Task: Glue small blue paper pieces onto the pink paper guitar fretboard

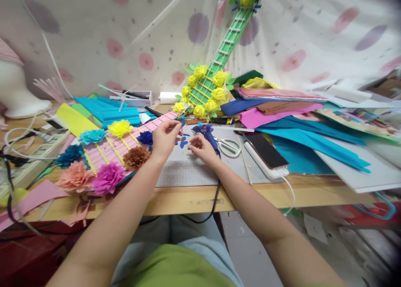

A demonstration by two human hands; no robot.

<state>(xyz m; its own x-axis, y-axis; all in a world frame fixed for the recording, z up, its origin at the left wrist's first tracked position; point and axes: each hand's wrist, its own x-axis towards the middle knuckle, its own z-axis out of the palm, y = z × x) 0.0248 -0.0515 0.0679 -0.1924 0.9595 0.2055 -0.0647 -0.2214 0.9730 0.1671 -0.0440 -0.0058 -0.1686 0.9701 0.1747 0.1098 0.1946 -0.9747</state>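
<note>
My left hand (166, 140) is raised over the grey mat, thumb and fingers pinched at a small dark blue paper piece (183, 123). A little to its right, my right hand (203, 149) has its fingers curled and pinched together; what they hold, if anything, is too small to make out. Between the hands, small blue paper cutouts (182, 143) lie on the mat (178, 170). A blue glue gun (207, 131) rests just beyond my right hand, its cord running down past the wrist. White-handled scissors (230, 148) lie to the right of that hand.
A pink paper guitar (103, 153) with colourful paper flowers lies left; a green one (227, 44) with yellow roses leans against the curtain. A phone (267, 149) sits on a white power bank (261, 163) at right, near paper sheets (300, 153). A power strip (37, 157) stands far left.
</note>
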